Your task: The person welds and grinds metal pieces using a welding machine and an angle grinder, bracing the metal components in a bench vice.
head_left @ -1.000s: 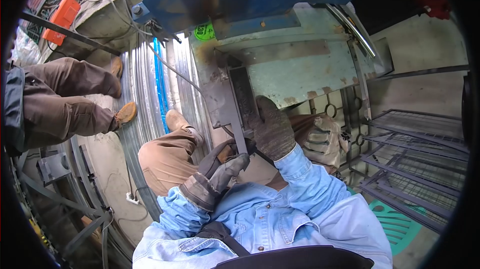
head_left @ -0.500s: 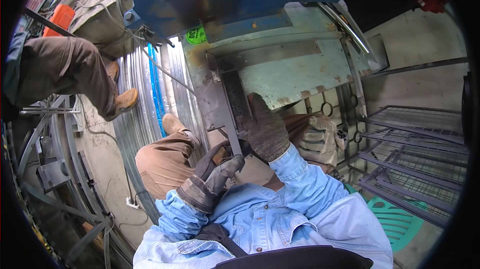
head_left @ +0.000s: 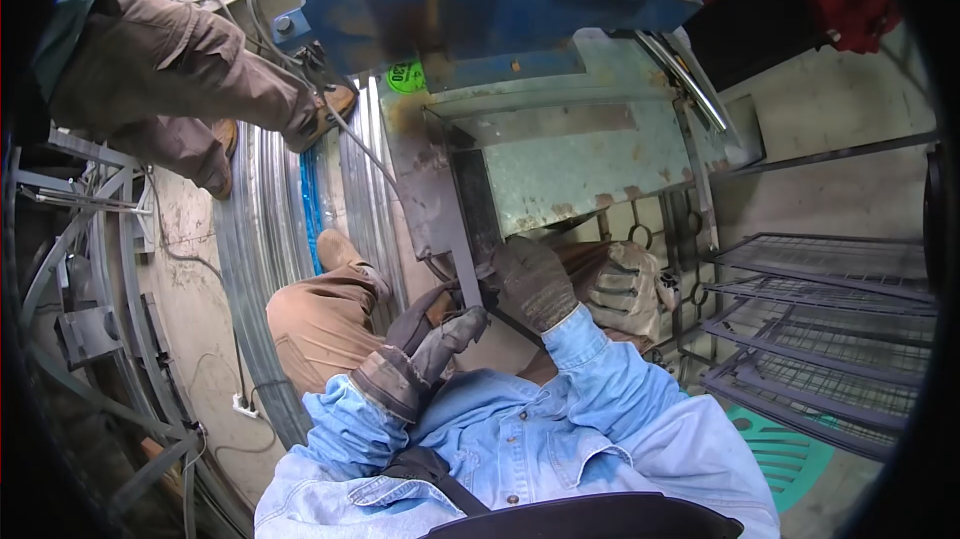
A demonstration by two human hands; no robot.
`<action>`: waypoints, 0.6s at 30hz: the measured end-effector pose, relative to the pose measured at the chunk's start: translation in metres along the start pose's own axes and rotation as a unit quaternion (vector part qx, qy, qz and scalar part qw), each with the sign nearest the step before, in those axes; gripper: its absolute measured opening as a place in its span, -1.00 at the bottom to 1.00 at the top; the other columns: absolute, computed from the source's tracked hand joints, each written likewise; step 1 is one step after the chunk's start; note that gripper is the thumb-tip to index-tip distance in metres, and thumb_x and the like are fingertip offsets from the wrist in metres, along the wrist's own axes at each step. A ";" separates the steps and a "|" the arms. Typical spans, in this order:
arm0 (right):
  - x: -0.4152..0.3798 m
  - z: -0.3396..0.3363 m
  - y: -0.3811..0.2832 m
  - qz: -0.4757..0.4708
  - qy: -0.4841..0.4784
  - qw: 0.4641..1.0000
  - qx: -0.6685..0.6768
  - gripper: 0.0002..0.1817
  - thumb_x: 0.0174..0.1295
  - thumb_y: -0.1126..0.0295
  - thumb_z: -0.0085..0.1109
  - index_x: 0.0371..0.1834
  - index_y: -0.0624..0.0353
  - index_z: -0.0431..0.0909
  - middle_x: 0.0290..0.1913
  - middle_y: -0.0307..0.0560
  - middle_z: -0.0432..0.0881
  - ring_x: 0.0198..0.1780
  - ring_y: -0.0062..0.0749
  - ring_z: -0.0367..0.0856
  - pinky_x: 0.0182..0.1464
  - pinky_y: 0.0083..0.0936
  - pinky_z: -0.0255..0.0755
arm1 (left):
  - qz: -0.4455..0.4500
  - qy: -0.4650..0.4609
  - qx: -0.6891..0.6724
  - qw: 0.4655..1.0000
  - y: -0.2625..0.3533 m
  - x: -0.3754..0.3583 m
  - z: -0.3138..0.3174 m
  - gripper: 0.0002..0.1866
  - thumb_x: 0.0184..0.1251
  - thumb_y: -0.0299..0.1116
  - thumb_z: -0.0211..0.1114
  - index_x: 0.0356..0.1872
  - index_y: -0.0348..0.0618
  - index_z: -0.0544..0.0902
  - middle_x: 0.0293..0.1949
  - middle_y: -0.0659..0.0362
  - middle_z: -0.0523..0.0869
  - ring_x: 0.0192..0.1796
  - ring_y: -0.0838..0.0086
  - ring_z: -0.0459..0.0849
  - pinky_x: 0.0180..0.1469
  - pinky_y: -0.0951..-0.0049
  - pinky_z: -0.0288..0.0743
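Note:
My left hand (head_left: 438, 351), in a worn grey glove with a brown cuff, is closed around the near end of a flat grey metal bar (head_left: 464, 269). The bar slants up to the left side of a pale green metal machine (head_left: 585, 164). Close to its right, my gloved right hand (head_left: 535, 284) is just below a dark strip (head_left: 477, 204) at the machine's front. Those fingertips point toward the bar, but their grip is hidden against the dark parts. Above the machine sits a blue metal head (head_left: 470, 14).
Another person's legs (head_left: 190, 79) stand at upper left beside long metal profiles (head_left: 265, 199). A cable (head_left: 365, 144) crosses toward the machine. Dark wire-mesh racks (head_left: 820, 339) and a green plastic seat (head_left: 780, 454) are at right. Metal frames (head_left: 100, 269) lie at left.
My right hand has drawn back toward me, away from the dark strip. My left hand stays on the bar. The other person's legs have shifted to the right, and the view has tilted slightly.

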State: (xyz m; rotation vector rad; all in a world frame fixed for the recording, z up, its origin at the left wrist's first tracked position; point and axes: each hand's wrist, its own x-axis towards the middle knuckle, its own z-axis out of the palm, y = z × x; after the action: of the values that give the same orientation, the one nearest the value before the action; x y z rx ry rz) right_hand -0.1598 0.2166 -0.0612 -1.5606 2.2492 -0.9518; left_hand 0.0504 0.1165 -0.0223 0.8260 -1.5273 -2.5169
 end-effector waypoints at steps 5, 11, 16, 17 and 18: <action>0.002 -0.007 -0.009 -0.042 -0.027 0.996 -0.069 -0.86 0.32 0.41 0.25 -0.14 0.21 0.67 -0.13 0.13 0.67 -0.11 0.14 0.70 -0.07 -0.01 0.61 | -0.033 -0.009 -0.110 0.993 -0.010 0.005 -0.006 -0.41 0.69 -0.44 0.16 0.62 -0.35 0.26 0.20 0.01 0.68 0.12 0.37 0.75 0.10 0.47 0.68; 0.001 -0.008 -0.013 -0.064 -0.027 0.993 -0.098 -0.69 0.12 0.42 0.31 -0.04 0.21 0.65 -0.13 0.14 0.59 -0.08 0.12 0.65 -0.05 -0.02 0.60 | -0.025 -0.018 -0.171 0.985 -0.033 0.011 -0.009 -0.51 0.74 -0.39 0.05 0.54 -0.38 0.35 0.21 0.04 0.68 0.16 0.39 0.73 0.22 0.39 0.67; 0.004 -0.006 -0.011 -0.104 0.003 0.989 -0.104 -0.74 0.16 0.42 0.32 -0.08 0.19 0.63 -0.16 0.11 0.62 -0.11 0.07 0.65 -0.08 -0.05 0.56 | -0.030 -0.032 -0.182 0.982 -0.028 0.011 -0.007 -0.39 0.66 -0.55 0.22 0.63 -0.28 0.26 0.28 0.04 0.66 0.13 0.45 0.72 0.10 0.54 0.64; 0.005 -0.006 -0.012 -0.112 0.034 0.989 -0.088 -0.87 0.26 0.42 0.31 -0.18 0.17 0.64 -0.22 0.08 0.65 -0.19 0.03 0.67 -0.16 -0.09 0.55 | -0.018 -0.021 -0.178 0.984 -0.026 0.010 -0.006 -0.38 0.66 -0.50 0.25 0.63 -0.28 0.28 0.27 0.05 0.67 0.14 0.46 0.72 0.12 0.52 0.64; 0.003 -0.004 -0.009 -0.112 0.034 0.989 -0.089 -0.87 0.26 0.42 0.31 -0.18 0.17 0.64 -0.22 0.08 0.65 -0.19 0.03 0.67 -0.16 -0.09 0.55 | -0.005 -0.009 -0.174 0.985 -0.024 0.009 -0.004 -0.38 0.66 -0.44 0.28 0.62 -0.28 0.29 0.27 0.06 0.68 0.15 0.46 0.71 0.13 0.51 0.63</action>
State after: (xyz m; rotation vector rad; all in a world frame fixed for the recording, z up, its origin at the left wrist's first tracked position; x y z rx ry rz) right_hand -0.1562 0.2129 -0.0520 -1.9179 2.2954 -0.8924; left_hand 0.0495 0.1219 -0.0477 0.7594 -1.0384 -2.6912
